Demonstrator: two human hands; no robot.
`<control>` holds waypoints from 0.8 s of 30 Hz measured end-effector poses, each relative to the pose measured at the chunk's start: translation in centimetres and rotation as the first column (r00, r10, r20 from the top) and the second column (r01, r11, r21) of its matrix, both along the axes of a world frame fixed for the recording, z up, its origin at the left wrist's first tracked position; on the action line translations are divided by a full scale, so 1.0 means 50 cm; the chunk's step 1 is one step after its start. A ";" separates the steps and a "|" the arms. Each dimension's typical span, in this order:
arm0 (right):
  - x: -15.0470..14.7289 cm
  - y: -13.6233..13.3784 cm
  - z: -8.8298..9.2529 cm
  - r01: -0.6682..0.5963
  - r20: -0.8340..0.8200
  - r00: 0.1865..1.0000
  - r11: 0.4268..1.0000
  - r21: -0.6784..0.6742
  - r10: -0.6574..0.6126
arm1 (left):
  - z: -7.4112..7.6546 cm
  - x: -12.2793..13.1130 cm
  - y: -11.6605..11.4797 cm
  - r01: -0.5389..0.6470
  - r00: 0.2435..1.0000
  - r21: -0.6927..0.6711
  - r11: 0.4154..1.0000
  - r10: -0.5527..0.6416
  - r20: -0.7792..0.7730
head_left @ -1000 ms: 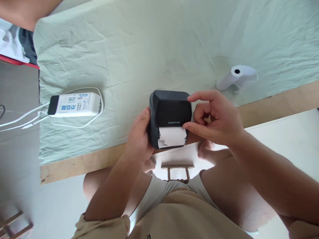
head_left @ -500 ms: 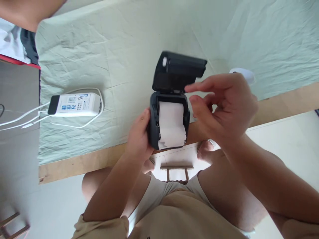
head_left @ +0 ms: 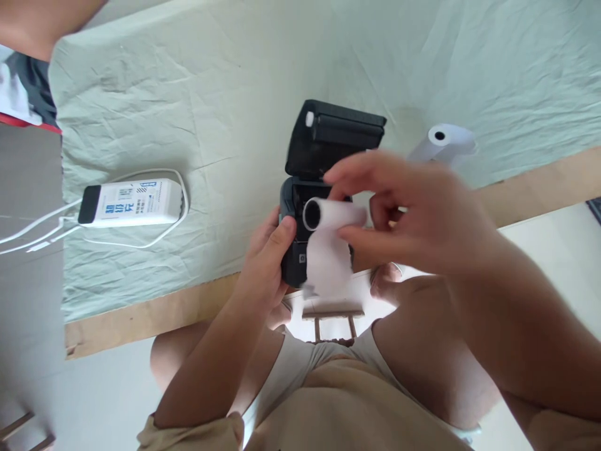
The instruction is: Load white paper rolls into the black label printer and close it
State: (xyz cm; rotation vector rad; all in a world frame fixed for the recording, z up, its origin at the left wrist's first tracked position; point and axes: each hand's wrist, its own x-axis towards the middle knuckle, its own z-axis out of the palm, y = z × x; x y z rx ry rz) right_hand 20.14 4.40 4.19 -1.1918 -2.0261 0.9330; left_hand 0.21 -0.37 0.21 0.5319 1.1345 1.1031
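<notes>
A small black printer (head_left: 295, 260) stands at the table's near edge with its lid (head_left: 334, 138) swung open and upright. My left hand (head_left: 267, 257) grips the printer's left side. My right hand (head_left: 413, 213) pinches a white paper roll (head_left: 328, 214) between thumb and fingers, holding it just above the open bay. A loose tail of paper (head_left: 328, 263) hangs down from the roll over the printer's front.
A second white paper roll (head_left: 444, 141) lies on the pale green cloth (head_left: 225, 81) to the right. A white power bank (head_left: 129, 202) with white cables lies at the left. A grey box (head_left: 28, 207) borders the left edge. Another person's arm (head_left: 42, 19) shows at top left.
The printer's lid was shut, then swung open. My right hand has since lifted the paper roll out of the bay. My left hand kept hold of the printer.
</notes>
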 end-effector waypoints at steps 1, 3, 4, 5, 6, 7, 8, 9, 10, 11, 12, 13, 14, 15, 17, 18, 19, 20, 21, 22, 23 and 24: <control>0.007 0.002 0.001 0.043 -0.134 0.990 0.999 -0.024 -0.046 | -0.001 0.002 0.000 -0.041 0.999 -0.003 0.999 0.041 0.008; 0.018 0.012 -0.006 0.154 -0.375 0.913 0.986 -0.057 -0.164 | -0.002 0.005 0.001 -0.083 0.996 -0.025 0.996 0.083 0.008; 0.020 0.019 -0.014 0.199 -0.466 0.859 0.977 -0.079 -0.213 | -0.002 0.006 0.001 -0.079 0.997 -0.034 0.996 0.079 0.002; 0.021 0.028 -0.026 0.232 -0.523 0.814 0.967 -0.107 -0.253 | -0.002 0.006 0.001 -0.065 0.998 -0.041 0.997 0.064 -0.007; 0.021 0.035 -0.040 0.261 -0.553 0.781 0.956 -0.133 -0.290 | -0.001 0.007 0.001 -0.049 0.999 -0.045 0.998 0.049 -0.015; 0.020 0.042 -0.054 0.282 -0.560 0.765 0.947 -0.155 -0.319 | 0.000 0.007 0.001 -0.046 0.999 -0.038 0.998 0.045 -0.019; 0.020 0.046 -0.068 0.309 -0.554 0.759 0.938 -0.157 -0.343 | 0.000 0.007 0.001 -0.049 0.999 -0.029 0.998 0.049 -0.019; 0.020 0.049 -0.081 0.346 -0.534 0.764 0.929 -0.133 -0.362 | 0.000 0.007 0.001 -0.059 0.998 -0.019 0.998 0.059 -0.020; 0.021 0.049 -0.091 0.383 -0.490 0.786 0.919 -0.095 -0.378 | -0.001 0.007 0.001 -0.063 0.998 -0.013 0.998 0.063 -0.022; 0.023 0.047 -0.097 0.421 -0.434 0.810 0.906 -0.038 -0.395 | -0.002 0.007 0.001 -0.065 0.998 -0.009 0.998 0.065 -0.023; 0.025 0.044 -0.100 0.451 -0.363 0.837 0.892 0.033 -0.410 | -0.004 0.007 0.001 -0.070 0.997 -0.001 0.998 0.070 -0.023; 0.028 0.041 -0.100 0.475 -0.282 0.859 0.870 0.129 -0.427 | -0.005 0.007 0.001 -0.075 0.997 0.006 0.997 0.075 -0.024; 0.031 0.039 -0.097 0.480 -0.198 0.875 0.846 0.231 -0.442 | -0.006 0.008 0.001 -0.076 0.997 0.011 0.997 0.076 -0.026; 0.034 0.038 -0.094 0.468 -0.122 0.883 0.824 0.319 -0.454 | -0.005 0.008 0.001 -0.074 0.997 0.015 0.997 0.075 -0.028; 0.040 0.040 -0.091 0.415 0.005 0.888 0.807 0.420 -0.459 | 0.000 0.011 0.001 -0.074 0.997 0.003 0.997 0.074 -0.033; 0.043 0.043 -0.093 0.393 0.048 0.889 0.814 0.428 -0.455 | 0.004 0.013 0.001 -0.073 0.997 -0.007 0.997 0.073 -0.027; 0.046 0.047 -0.097 0.380 0.078 0.891 0.828 0.412 -0.448 | 0.008 0.014 0.001 -0.078 0.997 -0.020 0.997 0.078 -0.019; 0.049 0.052 -0.104 0.372 0.103 0.893 0.848 0.378 -0.438 | 0.012 0.016 0.001 -0.084 0.997 -0.020 0.996 0.083 -0.003; 0.051 0.056 -0.113 0.365 0.128 0.895 0.866 0.342 -0.427 | 0.015 0.017 0.002 -0.087 0.996 -0.019 0.996 0.087 0.010; 0.052 0.059 -0.122 0.361 0.162 0.893 0.882 0.302 -0.421 | 0.017 0.017 0.002 -0.089 0.996 -0.017 0.996 0.089 0.018; 0.052 0.061 -0.128 0.362 0.203 0.886 0.895 0.261 -0.417 | 0.018 0.017 0.002 -0.093 0.995 -0.011 0.996 0.093 0.023; 0.051 0.060 -0.132 0.365 0.241 0.877 0.903 0.226 -0.415 | 0.018 0.017 0.002 -0.095 0.995 -0.013 0.995 0.095 0.027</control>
